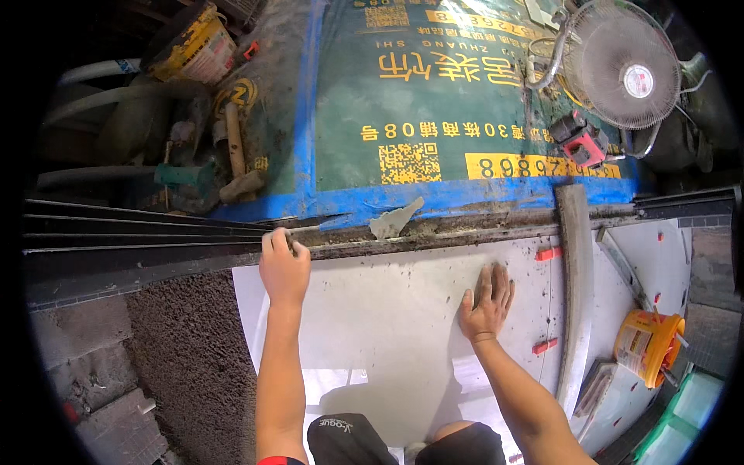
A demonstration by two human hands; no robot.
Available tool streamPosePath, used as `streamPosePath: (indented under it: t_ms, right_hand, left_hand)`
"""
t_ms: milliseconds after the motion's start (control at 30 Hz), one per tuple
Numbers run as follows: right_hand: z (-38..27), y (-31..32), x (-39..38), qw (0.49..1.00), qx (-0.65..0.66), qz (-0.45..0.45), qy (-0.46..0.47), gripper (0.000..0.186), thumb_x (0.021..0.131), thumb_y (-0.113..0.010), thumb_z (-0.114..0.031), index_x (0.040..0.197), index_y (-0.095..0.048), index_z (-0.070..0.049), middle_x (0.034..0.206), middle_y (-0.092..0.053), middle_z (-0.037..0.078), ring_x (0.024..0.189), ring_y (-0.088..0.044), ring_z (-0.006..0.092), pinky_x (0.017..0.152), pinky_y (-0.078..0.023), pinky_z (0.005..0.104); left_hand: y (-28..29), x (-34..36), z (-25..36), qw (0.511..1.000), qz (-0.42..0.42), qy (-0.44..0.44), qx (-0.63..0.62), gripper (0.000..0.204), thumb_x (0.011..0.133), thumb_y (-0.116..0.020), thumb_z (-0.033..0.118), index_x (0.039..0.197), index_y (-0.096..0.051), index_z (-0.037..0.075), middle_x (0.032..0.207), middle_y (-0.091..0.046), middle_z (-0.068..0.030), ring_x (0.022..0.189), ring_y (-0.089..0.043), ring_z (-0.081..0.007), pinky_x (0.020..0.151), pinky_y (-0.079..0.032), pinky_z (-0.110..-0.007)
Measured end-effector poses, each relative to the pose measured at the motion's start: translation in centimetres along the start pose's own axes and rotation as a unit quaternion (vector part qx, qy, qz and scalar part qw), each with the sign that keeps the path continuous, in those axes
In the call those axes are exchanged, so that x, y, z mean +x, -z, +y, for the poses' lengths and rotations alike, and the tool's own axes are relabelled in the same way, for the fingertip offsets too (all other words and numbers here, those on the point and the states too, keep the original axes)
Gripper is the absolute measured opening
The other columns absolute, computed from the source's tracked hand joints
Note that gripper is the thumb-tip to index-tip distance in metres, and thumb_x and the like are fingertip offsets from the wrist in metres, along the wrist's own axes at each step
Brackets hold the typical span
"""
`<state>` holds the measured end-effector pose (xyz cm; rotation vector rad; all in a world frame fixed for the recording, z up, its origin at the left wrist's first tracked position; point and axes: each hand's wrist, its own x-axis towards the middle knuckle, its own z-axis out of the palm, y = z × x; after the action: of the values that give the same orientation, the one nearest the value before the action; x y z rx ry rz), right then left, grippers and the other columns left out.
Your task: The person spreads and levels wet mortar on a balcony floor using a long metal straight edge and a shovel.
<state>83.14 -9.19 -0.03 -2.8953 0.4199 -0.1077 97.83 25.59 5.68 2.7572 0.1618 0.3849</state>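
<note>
Both hands meet glossy tile (387, 325): left hand (284, 267) grips its corner, right hand (487, 301) flat, open.

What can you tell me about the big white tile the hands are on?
The white tile is large, smooth and pale grey-white, lying flat on the floor beside rough dark mortar. Dirt crumbs speckle its far edge. The left hand grips its far left corner, and the right hand presses flat on top. Red clips sit along its right edge.

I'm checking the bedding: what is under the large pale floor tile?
Dark, coarse mortar shows beside the large pale floor tile at its left edge. What lies beneath the tile is covered. The right hand presses flat on it; the left hand grips its far corner.
</note>
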Motion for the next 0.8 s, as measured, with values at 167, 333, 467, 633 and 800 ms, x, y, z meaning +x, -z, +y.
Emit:
streamPosePath:
  t_ms: [167,333,467,633,800]
  right_hand:
    - [0.4,0.2,-0.3,1.000,0.012,-0.010,-0.005,0.068,0.086,-0.055,-0.036,0.149,-0.039,-0.015,0.155,-0.033,0.015,0.147,-0.023,0.0318,0.121,-0.011,0.0506]
    - [-0.4,0.8,-0.4,0.999,0.024,-0.030,-0.020,0.068,0.086,-0.055,-0.035,0.148,-0.039,-0.012,0.157,-0.030,0.015,0.148,-0.021,0.0312,0.122,-0.009,0.0496]
    - [-1.0,0.7,-0.4,0.999,0.025,-0.030,-0.009,0.069,0.085,-0.053,-0.035,0.148,-0.040,-0.010,0.157,-0.030,0.016,0.148,-0.021,0.0316,0.122,-0.008,0.0501]
    - [-0.3,0.5,-0.6,0.998,0.044,-0.044,-0.016,0.072,0.084,-0.054,-0.038,0.147,-0.040,-0.007,0.156,-0.031,0.017,0.146,-0.022,0.0343,0.121,-0.009,0.0521]
    - [-0.3,0.2,-0.5,0.999,0.026,0.000,0.028,0.061,0.088,-0.056,-0.030,0.141,-0.045,-0.002,0.150,-0.039,0.021,0.142,-0.030,0.0360,0.120,-0.016,0.0525]
  left_hand:
    - [6.0,-6.7,-4.3,0.996,-0.064,-0.054,-0.006,0.024,0.076,-0.065,0.005,0.099,-0.058,0.004,0.098,-0.058,-0.0154,0.086,-0.062,-0.0362,0.071,-0.053,-0.044]
    - [13.6,-13.1,-16.1,0.970,-0.124,0.102,0.183,0.023,0.081,-0.062,0.013,0.101,-0.059,0.001,0.107,-0.060,-0.0235,0.090,-0.063,-0.0425,0.075,-0.055,-0.049]
    - [18.9,-14.4,-24.4,0.947,-0.119,0.163,0.250,0.019,0.083,-0.061,0.009,0.100,-0.060,0.001,0.116,-0.058,-0.0241,0.101,-0.062,-0.0415,0.078,-0.056,-0.049]
    - [21.7,-14.7,-30.7,0.782,-0.391,0.194,0.446,0.045,0.094,-0.054,0.035,0.130,-0.060,0.008,0.145,-0.049,-0.0119,0.135,-0.043,-0.0278,0.117,-0.027,-0.037]
    - [19.7,-14.3,-22.3,0.842,-0.177,0.382,0.339,0.038,0.089,-0.063,0.028,0.122,-0.065,0.010,0.142,-0.052,-0.0131,0.133,-0.045,-0.0296,0.115,-0.032,-0.042]
